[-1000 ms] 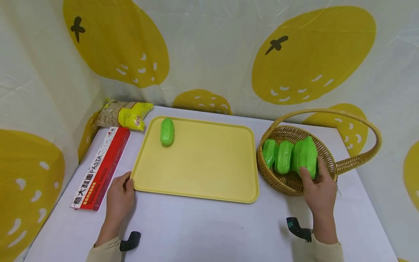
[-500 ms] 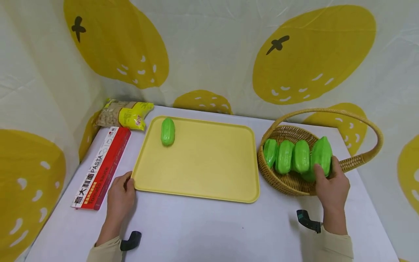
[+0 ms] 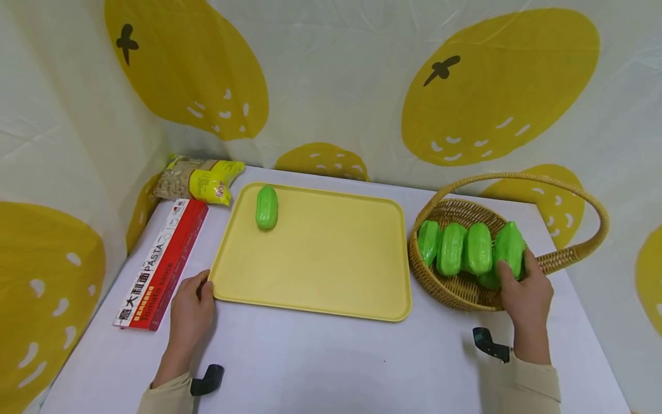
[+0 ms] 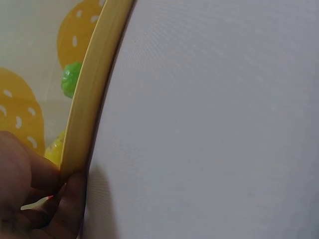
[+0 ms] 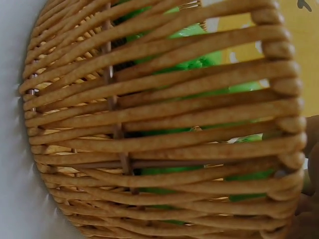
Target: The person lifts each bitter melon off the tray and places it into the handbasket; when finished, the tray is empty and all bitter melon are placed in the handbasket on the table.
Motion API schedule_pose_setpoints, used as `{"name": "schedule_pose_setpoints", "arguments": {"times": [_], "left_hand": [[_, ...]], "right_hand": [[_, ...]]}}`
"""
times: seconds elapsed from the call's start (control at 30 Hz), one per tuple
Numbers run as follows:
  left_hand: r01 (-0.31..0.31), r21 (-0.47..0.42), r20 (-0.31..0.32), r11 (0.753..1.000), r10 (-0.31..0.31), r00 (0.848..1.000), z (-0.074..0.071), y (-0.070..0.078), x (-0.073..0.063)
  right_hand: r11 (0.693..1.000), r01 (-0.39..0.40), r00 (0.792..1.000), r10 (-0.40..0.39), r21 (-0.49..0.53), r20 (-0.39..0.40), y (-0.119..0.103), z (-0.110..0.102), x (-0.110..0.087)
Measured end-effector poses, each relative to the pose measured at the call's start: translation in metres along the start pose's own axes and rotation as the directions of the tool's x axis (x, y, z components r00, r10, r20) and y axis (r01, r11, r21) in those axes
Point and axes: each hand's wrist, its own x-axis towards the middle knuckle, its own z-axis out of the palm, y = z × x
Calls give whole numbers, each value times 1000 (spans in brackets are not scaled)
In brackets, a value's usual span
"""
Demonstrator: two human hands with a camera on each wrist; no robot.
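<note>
My left hand (image 3: 191, 307) pinches the near left corner of a yellow tray (image 3: 320, 259); the left wrist view shows thumb and finger on its rim (image 4: 84, 109). One glossy green ribbed fruit (image 3: 266, 207) lies at the tray's far left. On the right, my right hand (image 3: 527, 296) holds another green ribbed fruit (image 3: 509, 244), pointed end up, inside a wicker basket (image 3: 431, 282). The thumb is on its near side and the fingers are partly hidden behind it. Several like fruits (image 3: 478, 248) stand in a row to its left. The basket wall (image 5: 174, 114) blocks most of the right wrist view.
Left of the tray lies a red and white pasta box (image 3: 162, 264), with a yellow snack bag (image 3: 199, 179) behind it. A tall hoop handle (image 3: 517, 174) arches over the basket. Patterned cloth (image 3: 331, 86) hangs behind the white table (image 3: 320, 362).
My right hand has moved right with the green ribbed fruit, then slightly lower, to the right end of the row, uncovering the fruit beside it. The left hand stays on the tray corner.
</note>
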Motion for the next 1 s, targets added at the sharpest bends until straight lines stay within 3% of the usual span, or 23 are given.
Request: {"name": "schedule_pose_setpoints", "arguments": {"times": [0.33, 0.57, 1.0], "left_hand": [[-8, 1, -17, 1000, 8, 1000, 0, -2, -2], [-2, -8, -15, 1000, 2, 1000, 0, -3, -2], [-10, -12, -12, 1000, 10, 1000, 1, -2, -1]], "right_hand": [[986, 71, 990, -52, -150, 128, -1, -1, 8], [978, 138, 960, -93, -154, 265, -4, -6, 10], [983, 98, 966, -57, -156, 251, -3, -8, 8]]}}
